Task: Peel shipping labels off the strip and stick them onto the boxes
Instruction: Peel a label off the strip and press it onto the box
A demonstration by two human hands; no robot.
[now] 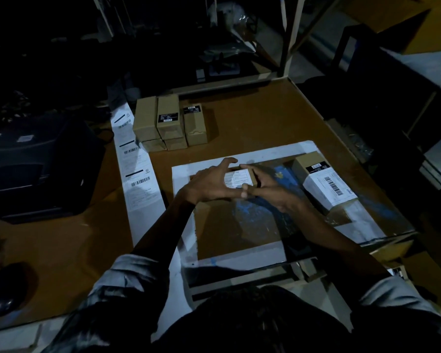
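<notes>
A small brown box lies on the work mat with a white shipping label (pixel 237 178) on its top face. My left hand (pixel 209 183) lies over the box's left side, fingers stretched across the label's edge. My right hand (pixel 265 186) rests on the box's right side, thumb pressing the label's lower edge. The label strip (pixel 135 159) runs down the table's left side with several printed labels on it. A labelled box (pixel 323 180) lies to the right. Several unlabelled brown boxes (pixel 169 123) are stacked at the back.
A dark label printer (pixel 33 166) stands at the left, with a black mouse (pixel 4 289) near the front left corner. The white-bordered mat (pixel 239 240) covers the table's middle. Shelving and cartons (pixel 382 19) stand behind and to the right.
</notes>
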